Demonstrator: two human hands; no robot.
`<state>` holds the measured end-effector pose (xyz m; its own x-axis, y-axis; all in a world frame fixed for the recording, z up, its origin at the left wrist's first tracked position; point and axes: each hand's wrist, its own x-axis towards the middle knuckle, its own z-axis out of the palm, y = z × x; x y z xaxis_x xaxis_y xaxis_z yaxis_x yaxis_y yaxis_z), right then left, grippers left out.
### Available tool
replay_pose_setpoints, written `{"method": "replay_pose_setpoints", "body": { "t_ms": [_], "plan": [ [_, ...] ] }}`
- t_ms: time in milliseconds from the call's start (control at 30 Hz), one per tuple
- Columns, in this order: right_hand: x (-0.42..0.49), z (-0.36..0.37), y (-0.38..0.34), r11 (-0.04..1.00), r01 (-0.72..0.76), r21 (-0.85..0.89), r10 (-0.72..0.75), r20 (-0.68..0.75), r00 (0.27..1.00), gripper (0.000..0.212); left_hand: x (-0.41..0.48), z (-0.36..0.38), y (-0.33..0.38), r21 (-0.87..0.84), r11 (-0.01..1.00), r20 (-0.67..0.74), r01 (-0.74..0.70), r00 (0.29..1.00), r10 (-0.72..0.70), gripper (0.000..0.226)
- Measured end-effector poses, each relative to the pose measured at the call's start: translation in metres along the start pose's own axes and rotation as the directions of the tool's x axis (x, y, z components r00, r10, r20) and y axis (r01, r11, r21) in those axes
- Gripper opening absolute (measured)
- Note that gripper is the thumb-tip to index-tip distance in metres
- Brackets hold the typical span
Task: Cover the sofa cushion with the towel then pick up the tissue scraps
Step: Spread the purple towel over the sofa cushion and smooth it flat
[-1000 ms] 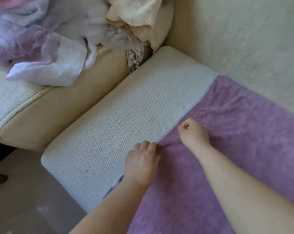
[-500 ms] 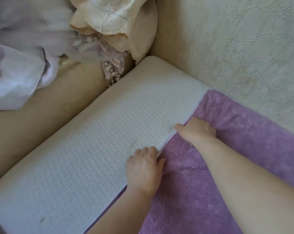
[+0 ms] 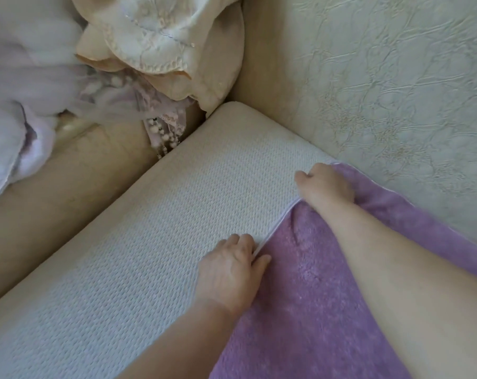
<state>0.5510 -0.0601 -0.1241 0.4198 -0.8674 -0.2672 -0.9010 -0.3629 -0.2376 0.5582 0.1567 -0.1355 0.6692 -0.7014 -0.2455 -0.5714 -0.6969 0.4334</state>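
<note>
Towel, purple and fleecy, lies flat over the right-hand part of the sofa cushion. The cushion's white woven surface is exposed from the towel's edge to the left. A pale hem marks that edge and runs diagonally from the lower centre of the view up toward the backrest.

Left hand: positioned on the near stretch of the hem. The fingers are curled down on the cushion side and the thumb lies on the towel side, so the hem is pinched between them. The towel extends to the right of and below this hand.

Right hand: positioned farther along the same hem, at the towel's far corner, close to the backrest. The fingers are curled into a closed grip on the towel's edge, knuckles toward the bare cushion. The towel lies under and behind this hand. The forearm crosses above the towel. A small crease shows in the pile just below the wrist.

Between the two hands the hem is in contact with the cushion.

Surroundings: a tan armrest borders the cushion on the left. A pile of pale fabrics rests on top of it. A cream cloth sits in the corner where armrest and backrest meet, and a beaded fringe hangs beneath it toward the cushion's far left corner.
</note>
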Motion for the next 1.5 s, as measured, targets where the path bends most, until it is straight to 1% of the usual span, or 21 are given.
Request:
{"method": "replay_pose_setpoints", "body": {
  "t_ms": [33,100,200,267,367,433,533,567,733,833,900,967,1033,1067,1100,1133,1233,1333,1400,1467,1500],
  "plan": [
    [0.008,-0.004,0.003,1.000,-0.020,-0.008,0.019,-0.055,0.998,0.044,0.010,-0.002,0.007,0.000,1.000,0.015,-0.007,1.000,0.007,0.035],
    [0.022,-0.008,0.013,0.997,-0.076,0.014,0.077,-0.063,0.995,0.048,0.030,-0.002,0.021,0.009,1.000,0.056,0.003,0.998,-0.004,0.037],
    [0.035,-0.007,0.026,0.995,-0.100,0.000,0.100,0.056,0.993,0.062,0.050,0.003,0.036,0.047,0.999,0.133,-0.007,0.991,0.001,0.042],
    [0.041,-0.007,0.029,0.995,-0.097,-0.027,0.099,0.103,0.990,0.063,0.057,0.007,0.039,0.062,0.998,0.165,-0.006,0.986,-0.004,0.042],
    [0.046,-0.009,0.029,0.986,-0.139,-0.095,0.151,0.137,0.979,0.042,0.063,0.010,0.036,0.053,0.999,0.189,0.007,0.982,-0.016,0.040],
    [0.052,-0.012,0.025,0.986,-0.158,-0.058,0.164,0.135,0.977,0.031,0.063,0.010,0.036,0.040,0.999,0.200,0.001,0.980,-0.009,0.038],
    [0.071,-0.011,0.006,0.983,-0.077,0.164,0.072,0.034,0.997,0.034,0.066,0.011,0.032,0.000,1.000,0.207,0.013,0.978,-0.012,0.034],
    [0.076,-0.008,0.001,0.982,-0.036,0.187,0.036,0.004,0.999,0.035,0.067,0.012,0.031,-0.011,1.000,0.206,0.020,0.978,-0.017,0.033],
    [0.075,0.019,0.006,0.987,0.075,0.141,-0.082,0.042,0.996,0.009,0.071,0.017,0.028,-0.035,0.999,0.222,0.035,0.975,-0.027,0.032],
    [0.065,0.020,0.004,0.985,0.098,0.145,-0.105,0.036,0.994,0.021,0.074,0.016,0.025,-0.043,0.998,0.263,0.046,0.964,-0.034,0.033],
    [0.052,0.023,0.011,0.991,0.137,-0.003,-0.137,0.041,0.990,0.043,0.074,0.014,0.026,-0.054,0.998,0.286,0.044,0.958,-0.027,0.033],
    [0.041,0.027,0.020,0.982,0.174,-0.076,-0.162,0.144,0.976,0.066,0.074,0.013,0.027,-0.052,0.998,0.299,0.046,0.954,-0.028,0.032],
    [0.040,0.018,0.021,0.982,0.162,0.094,-0.176,0.170,0.970,0.074,0.074,0.011,0.027,-0.046,0.997,0.306,0.060,0.951,-0.043,0.030],
    [0.039,0.013,0.022,0.967,0.153,0.203,-0.181,0.126,0.975,0.075,0.072,0.011,0.026,-0.035,0.997,0.305,0.066,0.951,-0.053,0.030],
    [0.034,0.009,0.024,0.959,0.155,0.239,-0.178,0.077,0.981,0.076,0.069,0.010,0.025,-0.024,0.997,0.299,0.070,0.952,-0.059,0.030],
    [0.024,0.007,0.029,0.967,0.155,0.204,-0.170,0.059,0.984,0.076,0.064,0.010,0.026,-0.022,0.997,0.286,0.068,0.956,-0.059,0.030],
    [-0.025,0.018,0.050,0.990,0.139,0.039,-0.143,0.192,0.971,0.075,0.046,0.008,0.025,-0.073,0.996,0.234,0.059,0.971,-0.041,0.035],
    [-0.079,0.035,0.066,0.983,0.180,0.025,-0.181,0.103,0.978,0.073,0.022,0.004,0.017,-0.114,0.988,0.147,0.101,0.986,-0.083,0.041],
    [-0.110,0.039,0.075,0.975,0.222,0.018,-0.222,0.072,0.972,0.071,-0.003,0.002,0.012,-0.083,0.983,0.118,0.164,0.981,-0.154,0.033],
    [-0.135,0.048,0.076,0.959,0.282,-0.016,-0.279,0.095,0.956,0.070,-0.027,0.002,0.000,-0.001,0.976,0.139,0.216,0.967,-0.214,0.019],
    [-0.147,0.050,0.076,0.951,0.309,-0.024,-0.304,0.109,0.946,0.070,-0.036,0.002,-0.005,0.041,0.972,0.144,0.233,0.961,-0.236,0.020]
  ]
}}
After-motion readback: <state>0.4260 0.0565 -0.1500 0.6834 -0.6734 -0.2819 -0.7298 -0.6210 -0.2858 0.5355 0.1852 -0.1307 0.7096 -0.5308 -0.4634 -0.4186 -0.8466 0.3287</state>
